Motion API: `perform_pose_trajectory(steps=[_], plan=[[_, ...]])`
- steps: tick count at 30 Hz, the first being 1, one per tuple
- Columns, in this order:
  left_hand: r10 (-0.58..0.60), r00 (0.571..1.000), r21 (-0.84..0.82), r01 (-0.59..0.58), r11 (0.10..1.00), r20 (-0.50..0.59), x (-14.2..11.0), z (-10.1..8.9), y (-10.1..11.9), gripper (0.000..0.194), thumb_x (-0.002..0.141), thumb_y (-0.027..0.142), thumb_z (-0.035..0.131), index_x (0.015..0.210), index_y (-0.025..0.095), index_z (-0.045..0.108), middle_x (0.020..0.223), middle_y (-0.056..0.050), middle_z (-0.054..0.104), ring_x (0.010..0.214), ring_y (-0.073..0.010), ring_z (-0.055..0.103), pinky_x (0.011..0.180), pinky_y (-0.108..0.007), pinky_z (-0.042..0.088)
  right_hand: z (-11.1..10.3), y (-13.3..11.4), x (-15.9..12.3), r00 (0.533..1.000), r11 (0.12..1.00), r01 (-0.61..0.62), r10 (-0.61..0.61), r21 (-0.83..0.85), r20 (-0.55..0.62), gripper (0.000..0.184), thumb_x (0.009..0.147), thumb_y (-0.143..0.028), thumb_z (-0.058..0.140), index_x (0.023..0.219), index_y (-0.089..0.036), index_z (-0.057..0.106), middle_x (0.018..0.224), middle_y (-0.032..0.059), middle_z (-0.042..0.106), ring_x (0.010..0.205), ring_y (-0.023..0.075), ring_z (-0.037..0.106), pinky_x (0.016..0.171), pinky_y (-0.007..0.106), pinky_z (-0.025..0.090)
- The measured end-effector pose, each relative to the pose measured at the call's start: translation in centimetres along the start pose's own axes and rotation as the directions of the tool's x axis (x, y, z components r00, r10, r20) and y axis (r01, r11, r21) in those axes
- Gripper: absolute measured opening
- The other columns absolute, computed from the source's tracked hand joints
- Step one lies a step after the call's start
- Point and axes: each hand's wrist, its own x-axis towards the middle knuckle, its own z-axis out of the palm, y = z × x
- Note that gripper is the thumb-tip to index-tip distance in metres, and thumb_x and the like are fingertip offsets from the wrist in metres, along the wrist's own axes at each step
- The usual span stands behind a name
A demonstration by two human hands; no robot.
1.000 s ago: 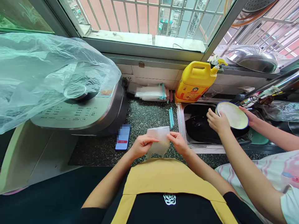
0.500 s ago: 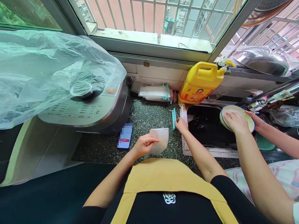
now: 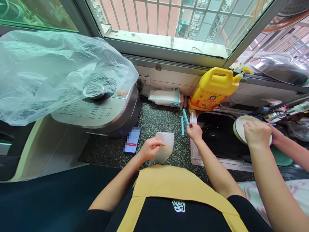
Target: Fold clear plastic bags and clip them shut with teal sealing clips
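Pinching small translucent white plastic bag (image 3: 167,145) at lower centre of frame: person's left hand (image 3: 151,149), thumb and fingers clamped on bag's left side. Right hand (image 3: 195,132), right of centre, fingers closed on lower end of slim turquoise plastic strip (image 3: 185,117), tilted. Second turquoise strip (image 3: 182,126) lies just left of right hand on dark speckled stone countertop (image 3: 154,116). Blue-screened rectangular phone (image 3: 132,140) left of bag. Co-worker's hands (image 3: 257,133) at pale round blue-rimmed bowl (image 3: 238,129), right of frame.

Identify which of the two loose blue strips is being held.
The tilted strip nearer the sink, gripped by the right hand; the other strip lies on the counter.
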Motion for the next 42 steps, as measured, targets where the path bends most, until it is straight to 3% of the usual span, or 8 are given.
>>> perform_pose_trajectory(steps=[2,6,9,15,22,30,36,42], plan=[[0.001,1.000,-0.013,-0.001,1.000,-0.002,0.4,-0.5,-0.2,0.031,0.071,0.009,0.046,0.079,0.017,0.074,0.077,-0.005,0.073,0.072,-0.0153,0.065,0.068,-0.026,0.050,-0.8,-0.1,-1.2,0.971,0.978,0.196,-0.182,0.077,-0.157,0.015,0.080,-0.028,0.051,0.086,-0.019,0.061,0.086,0.0083,0.066,0.085,0.0229,0.061,0.075,0.035,0.046],[-0.029,1.000,-0.010,0.029,1.000,-0.005,1.5,-1.4,-0.2,0.030,0.070,0.011,0.047,0.080,0.018,0.074,0.081,-0.005,0.074,0.077,-0.0165,0.066,0.073,-0.028,0.051,-2.7,-1.0,-4.4,0.755,0.814,0.570,-0.467,0.110,-0.460,0.007,0.082,-0.024,0.054,0.083,-0.020,0.060,0.078,0.0047,0.065,0.074,0.0194,0.059,0.068,0.033,0.047],[-0.062,0.998,-0.002,0.062,0.998,-0.032,2.3,-1.9,0.3,0.028,0.072,0.013,0.048,0.081,0.018,0.074,0.084,-0.005,0.074,0.080,-0.0176,0.066,0.076,-0.029,0.051,-4.1,-1.9,-6.7,0.673,0.763,0.644,-0.529,0.057,-0.517,0.006,0.084,-0.022,0.057,0.088,-0.021,0.061,0.080,0.0043,0.066,0.076,0.0188,0.059,0.069,0.032,0.047],[-0.082,0.996,-0.039,0.081,0.996,-0.036,2.9,-2.1,1.1,0.031,0.070,0.013,0.047,0.085,0.018,0.074,0.091,-0.005,0.074,0.089,-0.0193,0.066,0.083,-0.032,0.051,-5.2,-2.8,-9.5,0.593,0.696,0.718,-0.626,-0.020,-0.507,0.011,0.084,-0.019,0.059,0.094,-0.020,0.064,0.081,0.0048,0.065,0.075,0.0175,0.058,0.067,0.030,0.048],[-0.097,0.993,-0.108,0.089,0.990,-0.072,2.8,-1.8,1.0,0.027,0.070,0.016,0.050,0.085,0.016,0.073,0.095,-0.007,0.073,0.090,-0.0200,0.066,0.087,-0.034,0.051,-5.3,-3.0,-10.4,0.568,0.688,0.724,-0.640,-0.057,-0.517,0.012,0.082,-0.017,0.062,0.093,-0.020,0.065,0.080,0.0046,0.064,0.075,0.0173,0.055,0.068,0.030,0.048],[-0.183,0.979,-0.203,0.162,0.966,-0.088,2.5,-1.6,1.2,0.022,0.070,0.024,0.057,0.082,0.015,0.073,0.093,-0.008,0.073,0.090,-0.0217,0.065,0.087,-0.035,0.049,-5.5,-2.7,-10.6,0.599,0.703,0.708,-0.644,-0.062,-0.476,0.017,0.085,-0.019,0.058,0.098,-0.024,0.067,0.081,0.0053,0.063,0.079,0.0194,0.054,0.070,0.033,0.048],[-0.258,0.960,-0.230,0.229,0.946,-0.107,2.9,-1.2,2.0,0.030,0.074,0.042,0.059,0.073,0.014,0.071,0.076,-0.006,0.072,0.076,-0.0197,0.063,0.075,-0.030,0.049,-5.6,-2.8,-10.7,0.603,0.702,0.710,-0.650,-0.061,-0.463,0.018,0.085,-0.019,0.056,0.098,-0.025,0.067,0.081,0.0053,0.063,0.078,0.0192,0.054,0.070,0.033,0.046],[-0.325,0.924,-0.232,0.276,0.933,-0.203,2.9,-1.5,2.2,0.038,0.073,0.049,0.058,0.064,0.013,0.067,0.060,-0.002,0.063,0.062,-0.0148,0.054,0.061,-0.026,0.043,-5.8,-2.4,-10.2,0.645,0.730,0.681,-0.562,0.056,-0.517,0.020,0.084,-0.030,0.061,0.102,-0.022,0.064,0.089,0.0068,0.065,0.083,0.0210,0.059,0.072,0.035,0.048]])
